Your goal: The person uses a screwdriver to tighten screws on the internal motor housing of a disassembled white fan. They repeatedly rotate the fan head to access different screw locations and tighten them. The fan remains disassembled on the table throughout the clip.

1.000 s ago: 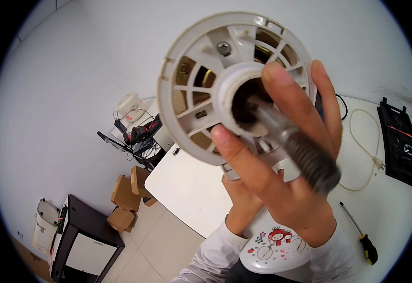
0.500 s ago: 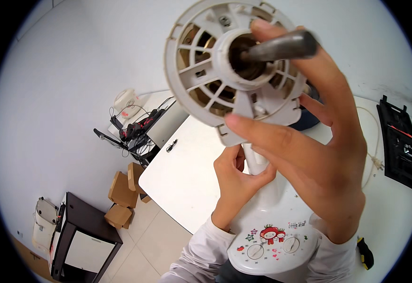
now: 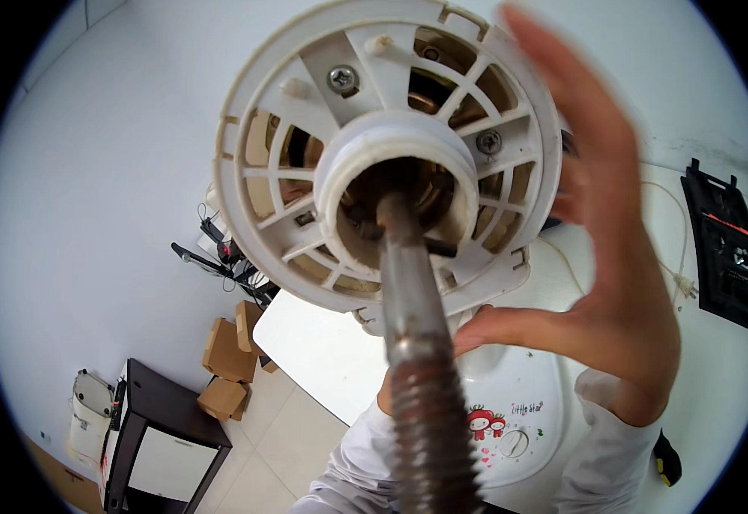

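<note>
The white round motor head of an electric fan [image 3: 327,107] fills the upper middle, its slotted back ring and screws facing me. From its hub a worn metal shaft [image 3: 410,300] with a rusty threaded end points toward me. My right hand [image 3: 627,274] curves around the head's right side, fingers apart and blurred, thumb below the rim. Only a bit of my left hand [image 3: 384,399] shows behind the shaft; its fingers are hidden by the head. Below stands the fan's white base [image 3: 524,471], with a knob and red cartoon figures, partly covered by the shaft.
A white table [image 3: 314,351] bears the base. To the right lie a black tool case [image 3: 721,248], a cord's plug [image 3: 685,284] and a black-yellow handle [image 3: 667,460]. Cardboard boxes [image 3: 230,349] and a dark cabinet [image 3: 173,420] stand on the floor at left.
The motor head has come closer and turned, its shaft swinging from pointing right to pointing down toward me. My right hand has loosened from the rim; my left hand has become mostly hidden.
</note>
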A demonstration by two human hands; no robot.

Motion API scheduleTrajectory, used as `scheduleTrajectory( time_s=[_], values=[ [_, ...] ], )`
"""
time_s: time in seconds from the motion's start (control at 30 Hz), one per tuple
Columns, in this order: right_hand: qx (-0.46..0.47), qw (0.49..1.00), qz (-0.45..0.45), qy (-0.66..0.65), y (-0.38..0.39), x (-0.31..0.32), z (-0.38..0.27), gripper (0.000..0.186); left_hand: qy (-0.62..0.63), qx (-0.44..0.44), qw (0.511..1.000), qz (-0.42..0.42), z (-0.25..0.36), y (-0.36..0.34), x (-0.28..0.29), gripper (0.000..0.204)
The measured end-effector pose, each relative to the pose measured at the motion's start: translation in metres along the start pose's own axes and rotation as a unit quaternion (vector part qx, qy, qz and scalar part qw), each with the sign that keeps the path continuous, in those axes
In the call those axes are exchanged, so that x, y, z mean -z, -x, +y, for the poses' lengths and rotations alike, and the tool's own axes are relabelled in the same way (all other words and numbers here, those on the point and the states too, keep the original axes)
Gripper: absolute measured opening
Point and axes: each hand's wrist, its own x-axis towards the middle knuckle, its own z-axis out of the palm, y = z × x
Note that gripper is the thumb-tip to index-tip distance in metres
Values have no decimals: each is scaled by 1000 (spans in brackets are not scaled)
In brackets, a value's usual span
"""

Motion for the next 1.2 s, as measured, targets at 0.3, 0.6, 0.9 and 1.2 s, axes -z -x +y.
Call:
scheduleTrajectory(
  time_s=[0.3, 0.6, 0.9, 1.2],
  values=[
    [120, 988, -16, 95, 9, -25, 11, 37, 47, 42, 998, -22, 6, 10, 14, 40],
    [259, 933, 6, 251, 30, -7, -10, 37, 510, 288, 772, 248, 50, -6, 8, 31],
    [116, 850, -158, 489, 90, 52, -59, 34, 818, 437, 336, 162, 41, 36, 53, 28],
    [179, 791, -289, 508, 149, -37, 14, 23, 813, 422, 396, 70, 116, 60, 43, 51]
  ],
)
